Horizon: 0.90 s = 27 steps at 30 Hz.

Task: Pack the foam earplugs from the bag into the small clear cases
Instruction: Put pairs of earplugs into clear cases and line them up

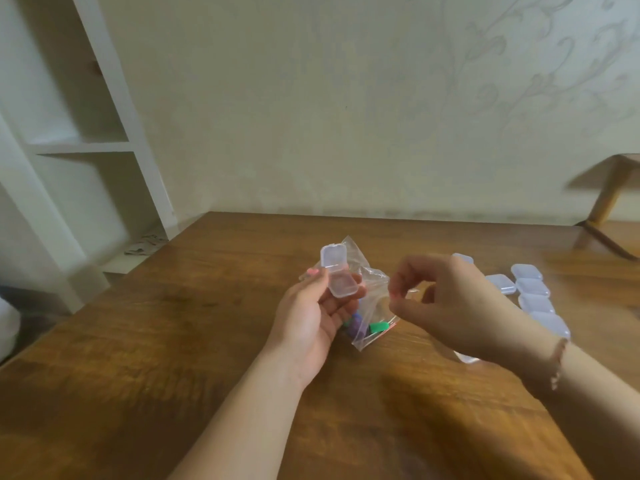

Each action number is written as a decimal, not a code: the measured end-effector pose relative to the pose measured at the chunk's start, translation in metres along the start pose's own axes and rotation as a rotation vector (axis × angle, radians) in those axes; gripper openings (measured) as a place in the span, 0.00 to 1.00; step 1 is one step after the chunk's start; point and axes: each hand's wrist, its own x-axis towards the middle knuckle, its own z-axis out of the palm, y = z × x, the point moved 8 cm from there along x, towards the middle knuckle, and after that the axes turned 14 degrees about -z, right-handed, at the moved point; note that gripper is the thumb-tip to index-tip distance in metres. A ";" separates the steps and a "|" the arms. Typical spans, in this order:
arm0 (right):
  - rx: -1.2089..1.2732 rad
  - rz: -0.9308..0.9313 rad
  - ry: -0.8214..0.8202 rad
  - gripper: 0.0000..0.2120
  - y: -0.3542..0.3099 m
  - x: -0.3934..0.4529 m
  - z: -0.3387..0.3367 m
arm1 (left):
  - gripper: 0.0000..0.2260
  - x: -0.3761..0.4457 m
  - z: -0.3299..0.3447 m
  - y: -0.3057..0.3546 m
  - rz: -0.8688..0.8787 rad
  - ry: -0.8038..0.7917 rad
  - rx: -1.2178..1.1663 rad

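Your left hand [313, 308] is gripping the small open clear plastic case [337, 276] and crumpled clear zip bag [372, 306]. Your right hand [446, 299], fingers curled, seemingly empty, is hovering just right of the bag's mouth.

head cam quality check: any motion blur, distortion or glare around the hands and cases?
Head view: right hand is smeared by motion blur, its fingertips soft; left hand and the open clear case it holds are sharper. Wide-angle bend tilts the shelf at left. Soft, dim light, with mild sheen on the table; the closed cases at right are slightly soft.
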 end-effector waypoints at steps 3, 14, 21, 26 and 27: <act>0.044 -0.046 0.106 0.05 -0.010 0.001 -0.003 | 0.11 -0.007 0.018 -0.010 -0.020 -0.144 0.037; -0.171 -0.159 0.129 0.06 -0.014 -0.002 0.017 | 0.13 -0.012 0.028 -0.015 -0.043 -0.222 0.026; -0.188 -0.203 0.190 0.08 -0.017 -0.002 0.014 | 0.13 -0.011 0.025 -0.013 -0.050 -0.212 -0.024; -0.188 -0.024 0.203 0.06 -0.004 0.000 -0.011 | 0.12 0.000 0.011 -0.008 -0.065 -0.141 -0.144; -0.241 0.042 0.070 0.08 0.003 0.000 -0.007 | 0.12 0.003 0.006 -0.006 -0.057 -0.108 -0.160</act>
